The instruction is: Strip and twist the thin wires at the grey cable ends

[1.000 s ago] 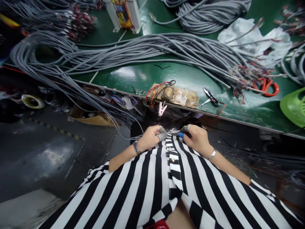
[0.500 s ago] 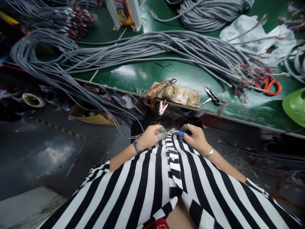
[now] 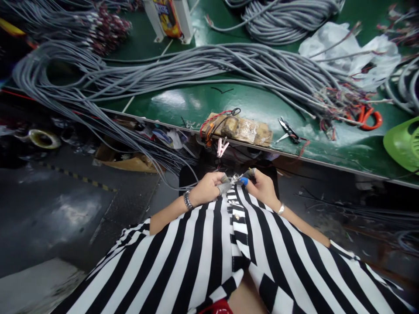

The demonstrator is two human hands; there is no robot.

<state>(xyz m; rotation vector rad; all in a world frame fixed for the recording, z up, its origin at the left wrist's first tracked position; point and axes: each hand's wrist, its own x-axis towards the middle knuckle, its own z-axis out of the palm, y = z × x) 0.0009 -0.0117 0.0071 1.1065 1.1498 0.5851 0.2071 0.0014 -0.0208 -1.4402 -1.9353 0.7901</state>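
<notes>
Head view: left hand [image 3: 209, 188] and right hand [image 3: 261, 187] pinch cable [image 3: 233, 179] beside green table [image 3: 176, 100] above grey floor [image 3: 65, 209]

From my end I see grey wraps [image 3: 224, 188] on the left fingers [image 3: 214, 176], grey and blue on the right fingers [image 3: 253, 188], a grey cable [image 3: 183, 189] beside the left, a black-and-white striped shirt [image 3: 196, 244] below both, and beyond them a pink clip [image 3: 221, 148] and green counter [image 3: 170, 104].

The thin piece [image 3: 235, 178] between left hand [image 3: 206, 188] and right hand [image 3: 262, 187] is too small and blurred to identify. By the table's [image 3: 150, 104] near edge, a slotted green object [image 3: 402, 144] runs out of frame.
</notes>
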